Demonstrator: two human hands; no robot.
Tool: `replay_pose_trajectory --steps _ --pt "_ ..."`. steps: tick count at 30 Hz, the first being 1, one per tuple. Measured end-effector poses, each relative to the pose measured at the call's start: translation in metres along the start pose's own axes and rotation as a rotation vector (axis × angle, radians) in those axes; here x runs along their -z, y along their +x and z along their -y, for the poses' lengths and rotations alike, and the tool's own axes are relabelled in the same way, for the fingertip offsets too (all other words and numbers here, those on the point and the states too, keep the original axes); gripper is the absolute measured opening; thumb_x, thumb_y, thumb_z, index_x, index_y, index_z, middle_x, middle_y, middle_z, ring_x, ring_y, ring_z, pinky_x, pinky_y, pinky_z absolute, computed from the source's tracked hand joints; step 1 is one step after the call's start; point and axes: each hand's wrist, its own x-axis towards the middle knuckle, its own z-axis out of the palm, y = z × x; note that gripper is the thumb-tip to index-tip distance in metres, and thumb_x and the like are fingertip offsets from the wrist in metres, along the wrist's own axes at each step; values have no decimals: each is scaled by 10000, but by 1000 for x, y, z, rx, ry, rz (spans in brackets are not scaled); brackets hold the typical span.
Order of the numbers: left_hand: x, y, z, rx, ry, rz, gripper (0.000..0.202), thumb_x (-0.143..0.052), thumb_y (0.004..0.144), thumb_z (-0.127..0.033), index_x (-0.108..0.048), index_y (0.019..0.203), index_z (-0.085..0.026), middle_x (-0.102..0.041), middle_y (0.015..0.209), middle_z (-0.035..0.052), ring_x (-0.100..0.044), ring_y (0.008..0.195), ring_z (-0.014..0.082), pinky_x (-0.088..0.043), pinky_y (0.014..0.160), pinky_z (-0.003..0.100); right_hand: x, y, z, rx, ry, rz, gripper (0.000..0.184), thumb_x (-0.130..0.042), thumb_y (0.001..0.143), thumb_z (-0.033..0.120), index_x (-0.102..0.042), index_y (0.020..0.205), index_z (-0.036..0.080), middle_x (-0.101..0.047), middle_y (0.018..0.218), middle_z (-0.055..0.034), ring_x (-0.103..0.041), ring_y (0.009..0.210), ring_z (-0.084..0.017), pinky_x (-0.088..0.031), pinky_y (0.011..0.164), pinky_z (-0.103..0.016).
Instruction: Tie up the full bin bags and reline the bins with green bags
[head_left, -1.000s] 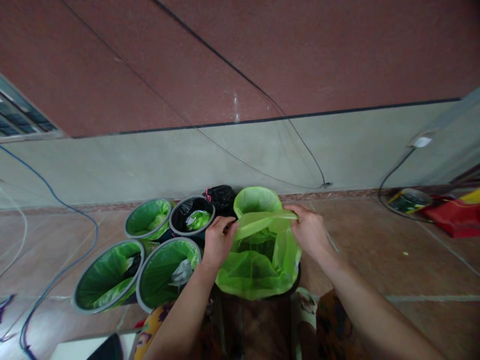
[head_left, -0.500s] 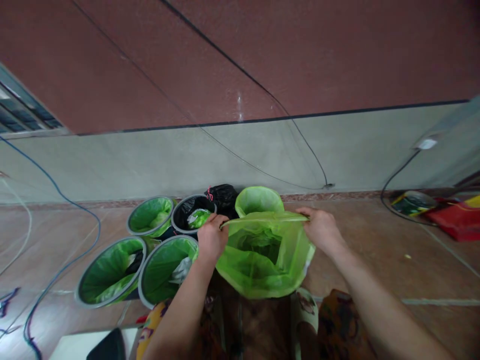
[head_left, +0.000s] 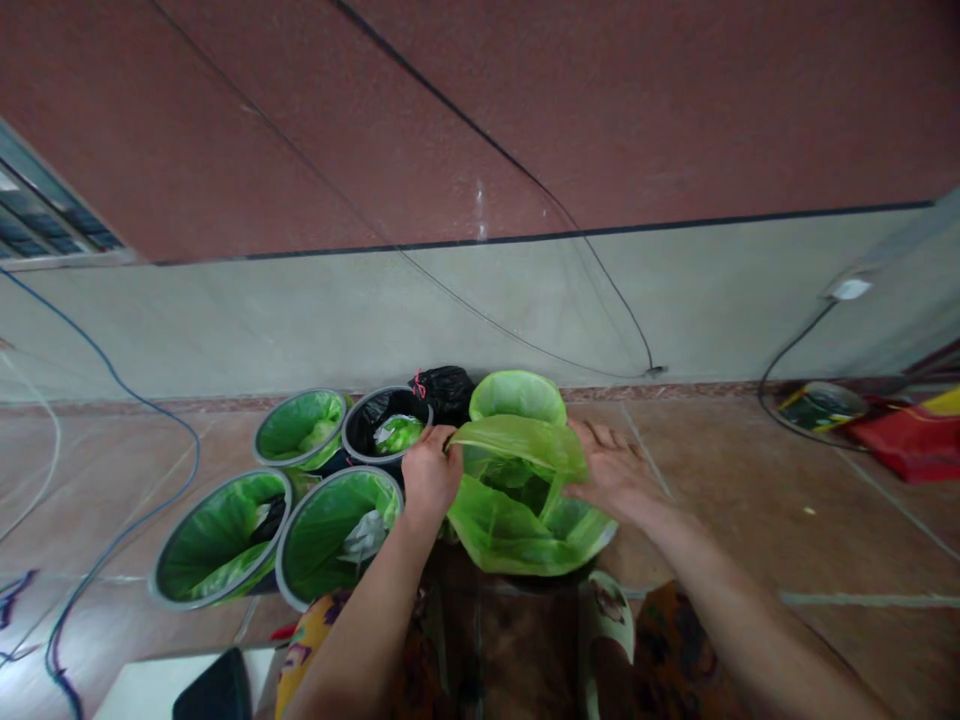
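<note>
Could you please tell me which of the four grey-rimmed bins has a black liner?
The rear bin closest to the pink-tied black bag; its liner is black, whereas the other three have green liners.

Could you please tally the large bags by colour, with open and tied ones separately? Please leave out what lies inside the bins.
Green, open: 5 (three green liners, the green bag in the left hand, the rear bag behind it)
Black, open: 1 (black liner)
Black, tied: 1 (tied bag near the wall)
Total: 7
</note>
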Motion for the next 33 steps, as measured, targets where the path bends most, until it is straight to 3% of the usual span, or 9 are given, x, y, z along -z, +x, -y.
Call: replay_pose_trajectory --steps 3,5,8,11,13,20,28,33 --pt "-8 -7 -16 -61 -63 45 183 -512 843 -182 -690 885 -176 -700 866 53 -649 791 161 -472 742 255 -6 -2 36 171 -9 -120 898 -748 677 415 -345 1453 211 -401 1480 -153 -399 1306 -358 -334 1036 -534" --pt "-10 -10 -25 -91 -95 78 173 -519 857 -202 -689 840 -177 -686 808 40 -635 731 140 -454 696 234 -9 1 51 226 -2 -160 747 -666 772 364 -379 1436 178 -422 1466 -155 -421 1286 -339 -341 1036 -508" --pt "-10 -13 -31 -118 -79 106 175 -526 864 -228 -686 810 -182 -664 762 32 -618 692 129 -430 654 220 -9 9 55 228 16 -168 417 -494 875 206 -550 1287 171 -562 1335 -135 -550 1146 -273 -415 966 -412" --pt "-8 -11 -27 -109 46 123 184 -518 871 -248 -692 839 -198 -676 820 42 -626 731 144 -412 636 223 -3 16 44 150 73 -187 352 -411 881 120 -640 1140 188 -670 1154 -96 -640 974 -208 -473 861 -311" --pt "-5 -7 -20 -74 154 131 203 -501 879 -252 -697 855 -209 -683 854 45 -629 746 155 -396 618 229 3 17 34 89 109 -248 369 -412 863 107 -643 1141 186 -687 1117 -87 -661 914 -191 -490 816 -279" --pt "4 2 2 2 267 82 218 -506 844 -211 -708 924 -225 -699 919 40 -638 773 173 -405 639 250 27 12 1 -14 199 -398 373 -419 846 139 -687 1102 180 -728 1045 -81 -681 906 -199 -503 830 -286" --pt "14 7 15 150 409 68 212 -472 842 -215 -673 904 -191 -690 951 80 -651 821 215 -436 655 272 36 12 -34 -215 170 -208 333 -458 840 186 -747 1003 205 -758 892 -75 -701 807 -211 -500 722 -267" --pt "18 10 21 300 462 110 246 -431 867 -203 -619 1017 -151 -690 931 132 -668 752 235 -458 647 299 37 12 -57 -255 118 -66 269 -514 815 222 -768 902 211 -759 832 -69 -696 760 -203 -490 668 -256"
